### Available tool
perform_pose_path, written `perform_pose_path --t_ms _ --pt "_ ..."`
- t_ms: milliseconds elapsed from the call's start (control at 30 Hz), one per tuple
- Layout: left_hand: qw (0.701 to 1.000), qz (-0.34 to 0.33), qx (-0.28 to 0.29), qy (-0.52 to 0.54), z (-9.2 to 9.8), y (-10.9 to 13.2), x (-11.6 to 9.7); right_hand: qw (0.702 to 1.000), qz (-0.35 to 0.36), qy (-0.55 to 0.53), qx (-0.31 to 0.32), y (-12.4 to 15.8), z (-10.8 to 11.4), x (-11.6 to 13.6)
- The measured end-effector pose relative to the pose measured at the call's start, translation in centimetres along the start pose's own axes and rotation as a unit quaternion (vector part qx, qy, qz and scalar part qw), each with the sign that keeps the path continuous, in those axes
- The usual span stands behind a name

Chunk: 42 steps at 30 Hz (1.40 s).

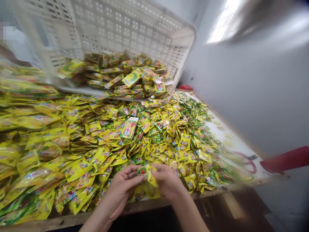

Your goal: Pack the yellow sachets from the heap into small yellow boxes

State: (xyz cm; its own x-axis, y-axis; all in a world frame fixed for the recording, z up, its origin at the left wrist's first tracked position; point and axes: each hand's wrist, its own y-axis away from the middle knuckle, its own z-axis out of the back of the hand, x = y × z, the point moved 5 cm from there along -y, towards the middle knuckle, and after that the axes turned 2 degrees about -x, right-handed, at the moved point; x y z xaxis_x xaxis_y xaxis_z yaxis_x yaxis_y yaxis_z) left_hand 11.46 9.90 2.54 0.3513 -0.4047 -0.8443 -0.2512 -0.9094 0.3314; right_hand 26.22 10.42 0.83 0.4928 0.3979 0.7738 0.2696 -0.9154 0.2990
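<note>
My left hand [120, 190] and my right hand [167, 182] meet near the table's front edge. Both pinch a small yellow and green sachet [147, 172] between fingers and thumbs. Under and around them lies a huge heap of the same yellow-green sachets [145, 135] that covers most of the table. A white perforated plastic crate [116, 32] lies tipped on its side at the back, with more sachets [125, 79] spilling out of its open mouth onto the heap.
The wooden table edge [149, 206] runs along the front. Scissors with red handles [246, 159] lie on the bare white tabletop at right. A red object [287, 159] sticks in from the right, and a small red thing [185, 87] sits at the back. A grey wall is close on the right.
</note>
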Motion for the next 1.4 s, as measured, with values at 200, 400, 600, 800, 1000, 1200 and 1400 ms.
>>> perform_pose_path --t_ms 200,400,600,800,1000,1200,1400 --pt "0.993 -0.014 -0.096 -0.068 0.7 0.0 0.9 0.978 0.14 0.097 -0.122 2.9 1.4 3.5" --pt "0.986 -0.053 -0.161 0.003 0.4 0.2 0.8 0.965 0.197 0.171 -0.006 4.0 -1.3 4.6" --pt "0.984 -0.08 -0.158 0.002 0.5 0.3 0.9 0.973 0.147 0.155 -0.087 2.5 -1.6 2.6" --pt "0.975 -0.109 -0.192 0.017 0.9 0.4 1.1 0.959 0.092 0.218 -0.155 0.8 -2.3 0.8" --pt "0.972 -0.088 -0.217 -0.012 0.7 0.1 -0.4 0.888 0.197 0.349 -0.225 -0.3 -2.2 0.7" --pt "0.979 -0.098 -0.159 -0.076 0.2 -1.6 -2.2 0.911 0.21 0.312 -0.167 -1.7 -2.1 1.8" --pt "0.838 -0.219 -0.185 -0.464 1.3 -5.8 -9.7 0.903 0.208 0.336 -0.17 -2.3 -1.7 4.4"
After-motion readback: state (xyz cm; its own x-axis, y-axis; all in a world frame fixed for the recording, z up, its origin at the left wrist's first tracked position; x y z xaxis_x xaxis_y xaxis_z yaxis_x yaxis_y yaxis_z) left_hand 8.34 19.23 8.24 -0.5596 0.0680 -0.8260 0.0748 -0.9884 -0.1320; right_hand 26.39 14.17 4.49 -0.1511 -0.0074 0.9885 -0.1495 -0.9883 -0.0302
